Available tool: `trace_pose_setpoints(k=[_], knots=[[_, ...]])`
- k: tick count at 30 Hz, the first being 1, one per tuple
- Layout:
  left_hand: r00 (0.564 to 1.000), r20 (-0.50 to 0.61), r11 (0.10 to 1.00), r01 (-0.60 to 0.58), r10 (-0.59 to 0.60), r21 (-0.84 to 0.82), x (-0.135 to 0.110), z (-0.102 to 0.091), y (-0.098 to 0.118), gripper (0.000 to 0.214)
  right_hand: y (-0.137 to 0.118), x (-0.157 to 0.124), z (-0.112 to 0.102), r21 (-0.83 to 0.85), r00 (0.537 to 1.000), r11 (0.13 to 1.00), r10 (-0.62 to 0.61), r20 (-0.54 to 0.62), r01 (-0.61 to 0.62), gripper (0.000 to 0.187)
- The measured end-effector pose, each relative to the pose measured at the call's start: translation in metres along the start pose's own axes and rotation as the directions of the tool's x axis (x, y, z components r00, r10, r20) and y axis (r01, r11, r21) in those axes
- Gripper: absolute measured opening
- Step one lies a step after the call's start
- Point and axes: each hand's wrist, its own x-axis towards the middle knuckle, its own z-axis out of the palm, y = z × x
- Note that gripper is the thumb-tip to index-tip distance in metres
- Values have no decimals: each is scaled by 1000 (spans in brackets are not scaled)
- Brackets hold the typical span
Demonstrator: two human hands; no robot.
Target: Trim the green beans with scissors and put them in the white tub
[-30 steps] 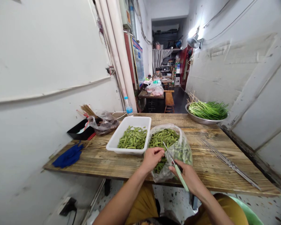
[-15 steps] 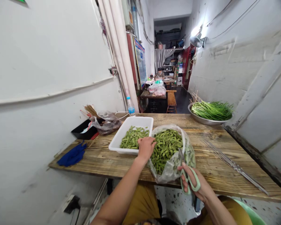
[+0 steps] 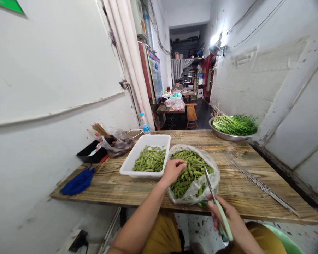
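Note:
My left hand [image 3: 173, 170] is over the left part of a clear plastic bag [image 3: 215, 176] full of green edamame pods [image 3: 193, 164]. Its fingers are bent together just above the pods; whether a pod is between the fingertips cannot be made out. My right hand [image 3: 229, 213] grips scissors [image 3: 217, 205] with pale green handles at the table's front edge, blades pointing up over the bag's right side. Left of the bag stands a white plastic tray [image 3: 129, 163] with more edamame pods [image 3: 149, 158] inside.
A steel bowl [image 3: 231, 137] of green stalks on sticks sits at the back right. Metal skewers [image 3: 265, 187] lie on the right of the wooden table [image 3: 108, 188]. At left are a blue cloth [image 3: 78, 181], a black box [image 3: 91, 152] and a water bottle [image 3: 145, 125]. A person [image 3: 177, 85] sits far back.
My left hand has moved right, from the tray's edge to above the pods in the bag. The scissors in my right hand have turned and shifted slightly right and down.

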Motion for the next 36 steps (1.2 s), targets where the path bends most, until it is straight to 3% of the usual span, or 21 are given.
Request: trace_pose_setpoints(k=[4,8,11,23,28,30,33,36], knots=[[995,85,981,68,-53,-182,-19,9,10,22,-26,12,5,-369,955,891,-294,-28,264,45],[994,82,976,88,-73,-198,-32,7,20,23,-36,21,10,-632,937,743,-342,-76,220,55],[996,60,978,76,-65,-194,-35,4,24,22,-31,24,12,-710,932,672,-357,-60,211,58],[993,116,976,11,15,-219,-39,1,24,18,-32,20,14,-722,916,634,-402,1,278,47],[995,72,953,82,-64,-292,-37,2,22,18,-27,25,15,-641,910,704,-414,-21,305,35],[984,62,883,179,-168,-433,-35,3,20,22,-25,27,14,-600,922,748,-385,-42,285,35],[944,114,672,303,-310,-676,-33,4,17,31,-21,27,13,-521,947,811,-320,-18,264,39],[922,156,538,338,-355,-772,-34,7,17,36,-19,24,14,-416,958,865,-278,69,281,38]])
